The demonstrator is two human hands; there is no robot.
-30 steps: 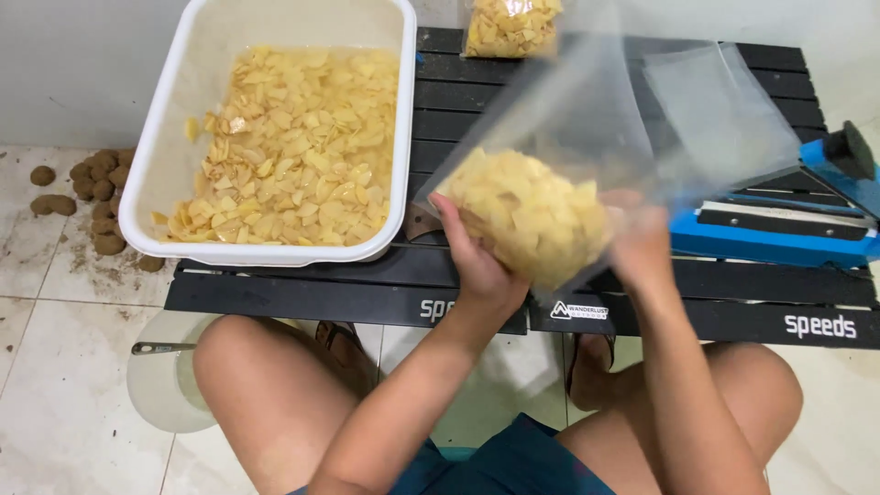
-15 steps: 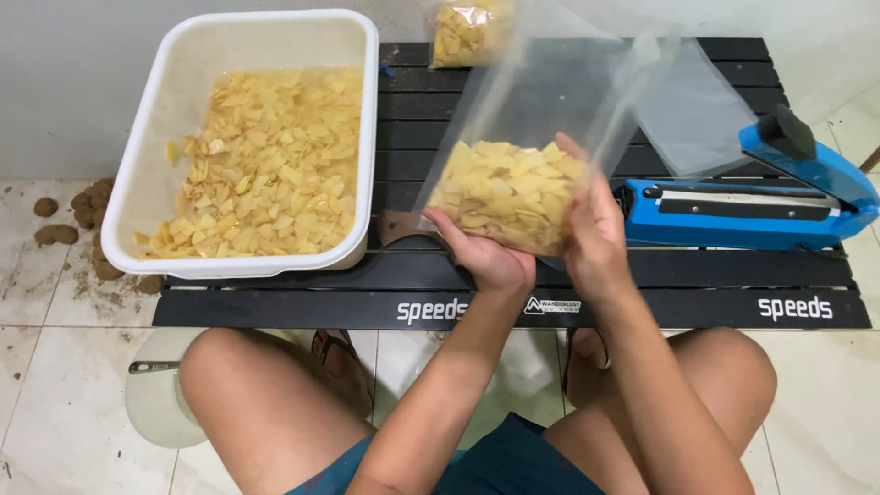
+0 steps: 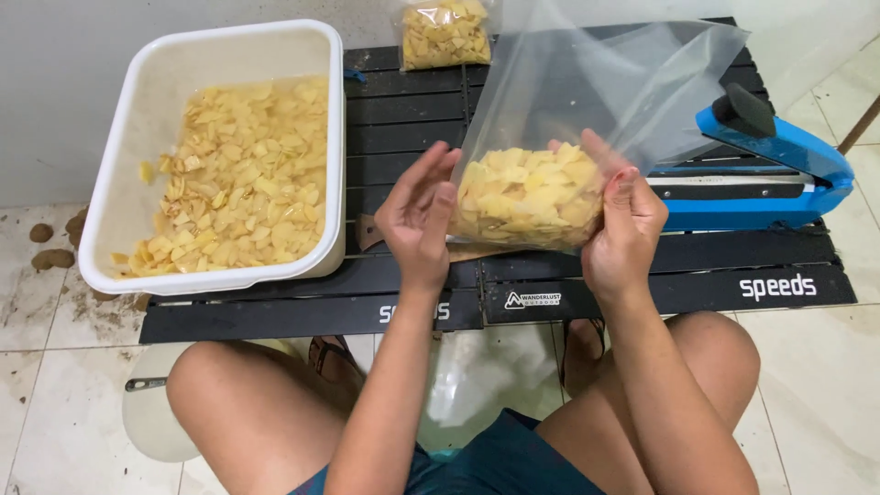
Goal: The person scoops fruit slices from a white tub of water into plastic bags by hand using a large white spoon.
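Observation:
A clear plastic bag [image 3: 587,101] half filled with pale yellow chips [image 3: 527,194] stands upright on the black slatted table [image 3: 632,293]. My left hand [image 3: 420,215] presses flat against the bag's left side. My right hand [image 3: 623,225] cups its right side, thumb over the chips. The bag's empty upper part rises wide and loose above both hands.
A white rectangular tub [image 3: 119,183] with several loose chips sits on the table's left. A filled chip bag [image 3: 445,32] lies at the far edge. A blue heat sealer [image 3: 770,174] sits at the right. My bare knees are below the table, over a tiled floor.
The bag has come down from a tilted, lifted hold to stand on the table. My left hand moved from under it to its left side; the right stays on the right side.

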